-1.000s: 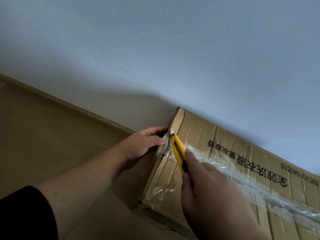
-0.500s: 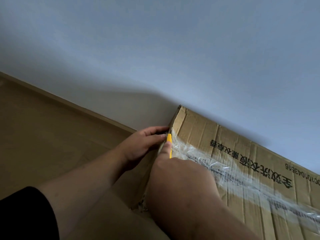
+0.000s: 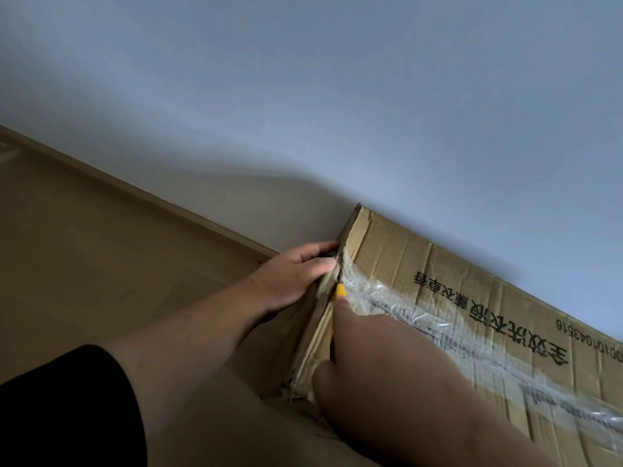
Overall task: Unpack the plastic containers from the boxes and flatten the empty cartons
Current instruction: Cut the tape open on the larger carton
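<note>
A worn brown cardboard box (image 3: 448,274) with black print lies on the floor against the wall, its top seam covered by clear tape (image 3: 421,318). My left hand (image 3: 296,278) presses flat against the box's left end near the top corner. My right hand (image 3: 387,369) grips a yellow utility knife (image 3: 339,293), whose tip sits at the taped left edge of the box. Most of the knife is hidden under my hand. The box is closed, so its contents are hidden.
A pale wall (image 3: 337,112) rises directly behind the box, with a skirting board (image 3: 135,193) running along the tan wooden floor (image 3: 84,264) to the left.
My right hand has slid the knife down along the box's left edge, from near the top of the taped seam toward me. The left hand stays pressed on the box end.
</note>
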